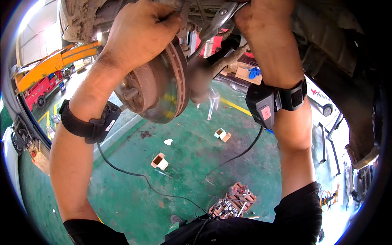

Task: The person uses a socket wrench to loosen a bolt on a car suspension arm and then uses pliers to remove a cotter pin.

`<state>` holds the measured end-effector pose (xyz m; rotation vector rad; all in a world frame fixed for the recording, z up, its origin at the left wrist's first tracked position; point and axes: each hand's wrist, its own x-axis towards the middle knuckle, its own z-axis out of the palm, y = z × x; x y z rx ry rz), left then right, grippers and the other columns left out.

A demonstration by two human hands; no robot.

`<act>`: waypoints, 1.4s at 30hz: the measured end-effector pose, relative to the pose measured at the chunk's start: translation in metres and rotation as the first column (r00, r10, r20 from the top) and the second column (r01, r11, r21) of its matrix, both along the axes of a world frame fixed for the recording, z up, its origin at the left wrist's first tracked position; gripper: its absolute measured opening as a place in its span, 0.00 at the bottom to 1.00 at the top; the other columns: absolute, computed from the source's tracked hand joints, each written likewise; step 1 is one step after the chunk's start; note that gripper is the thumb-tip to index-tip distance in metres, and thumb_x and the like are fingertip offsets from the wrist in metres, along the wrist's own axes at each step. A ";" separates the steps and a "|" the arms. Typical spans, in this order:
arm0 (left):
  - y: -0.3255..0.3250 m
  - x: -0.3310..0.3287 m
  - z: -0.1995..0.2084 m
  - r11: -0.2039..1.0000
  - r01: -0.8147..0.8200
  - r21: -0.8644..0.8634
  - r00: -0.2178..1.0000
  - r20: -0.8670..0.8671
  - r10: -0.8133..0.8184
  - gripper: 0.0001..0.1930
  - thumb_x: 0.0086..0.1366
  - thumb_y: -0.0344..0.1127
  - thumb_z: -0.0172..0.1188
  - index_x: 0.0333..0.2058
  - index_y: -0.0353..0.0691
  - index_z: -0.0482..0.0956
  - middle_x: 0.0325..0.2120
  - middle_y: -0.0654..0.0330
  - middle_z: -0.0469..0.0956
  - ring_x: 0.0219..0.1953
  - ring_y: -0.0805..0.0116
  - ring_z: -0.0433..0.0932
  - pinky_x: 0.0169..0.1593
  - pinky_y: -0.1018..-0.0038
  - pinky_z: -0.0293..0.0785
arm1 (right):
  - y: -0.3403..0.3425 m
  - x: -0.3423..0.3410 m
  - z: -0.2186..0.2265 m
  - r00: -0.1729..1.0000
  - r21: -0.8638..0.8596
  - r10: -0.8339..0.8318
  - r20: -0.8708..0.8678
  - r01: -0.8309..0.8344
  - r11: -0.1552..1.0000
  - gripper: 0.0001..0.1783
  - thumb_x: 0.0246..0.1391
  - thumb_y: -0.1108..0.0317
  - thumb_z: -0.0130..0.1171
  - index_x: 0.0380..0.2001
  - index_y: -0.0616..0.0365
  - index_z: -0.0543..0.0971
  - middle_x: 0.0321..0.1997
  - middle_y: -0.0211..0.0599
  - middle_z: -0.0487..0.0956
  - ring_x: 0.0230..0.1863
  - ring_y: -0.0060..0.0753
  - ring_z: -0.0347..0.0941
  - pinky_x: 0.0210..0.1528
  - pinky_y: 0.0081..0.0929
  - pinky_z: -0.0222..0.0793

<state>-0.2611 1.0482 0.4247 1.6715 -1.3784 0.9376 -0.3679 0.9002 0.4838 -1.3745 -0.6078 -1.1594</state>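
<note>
Under a raised vehicle, both my hands are up at the wheel suspension. My left hand (141, 30) is closed above the rusty brake disc (176, 77), its thumb and fingers pressed together at the suspension. What they hold, if anything, is hidden. On the other side, my right hand (261, 18) is wrapped round a pair of metal pliers (221, 13), partly cut off by the top edge. The pliers' jaws point down and left, beside a coiled hose or spring (199, 49). Behind the disc hangs a blurred, rounded part (200, 75).
Two small opened cardboard boxes (160, 161) lie on the green floor (192, 151). A case of sockets (232, 202) is near my body. Cables (143, 175) trail from the devices strapped to my wrists. An orange lift arm (61, 65) stands left; the dark wheel arch (339, 81) hangs right.
</note>
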 end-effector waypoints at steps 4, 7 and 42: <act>0.005 0.001 0.000 0.998 -0.068 0.017 0.998 -0.001 0.068 0.15 0.66 0.41 0.54 0.33 0.31 0.79 0.19 0.52 0.76 0.22 0.70 0.70 0.32 0.71 0.70 | 0.004 0.026 -0.021 0.863 0.214 0.413 -0.291 -0.362 0.907 0.12 0.46 0.71 0.47 0.12 0.54 0.62 0.11 0.24 0.57 0.11 0.23 0.54 0.15 0.21 0.48; -0.003 -0.007 0.002 1.000 -0.018 -0.015 1.000 -0.015 0.018 0.15 0.66 0.41 0.55 0.33 0.31 0.79 0.20 0.52 0.76 0.22 0.70 0.70 0.32 0.71 0.70 | -0.003 0.005 0.001 0.996 -0.038 -0.084 0.019 0.084 0.996 0.12 0.46 0.70 0.48 0.13 0.53 0.61 0.11 0.24 0.57 0.12 0.24 0.54 0.15 0.21 0.49; -0.022 -0.054 0.028 0.894 -0.163 0.418 0.963 0.265 0.052 0.18 0.61 0.44 0.57 0.27 0.32 0.81 0.18 0.48 0.77 0.22 0.57 0.78 0.28 0.66 0.71 | -0.094 0.022 -0.052 0.718 0.239 0.681 -0.144 -0.642 0.728 0.18 0.61 0.48 0.54 0.43 0.50 0.78 0.36 0.26 0.79 0.29 0.16 0.70 0.24 0.15 0.63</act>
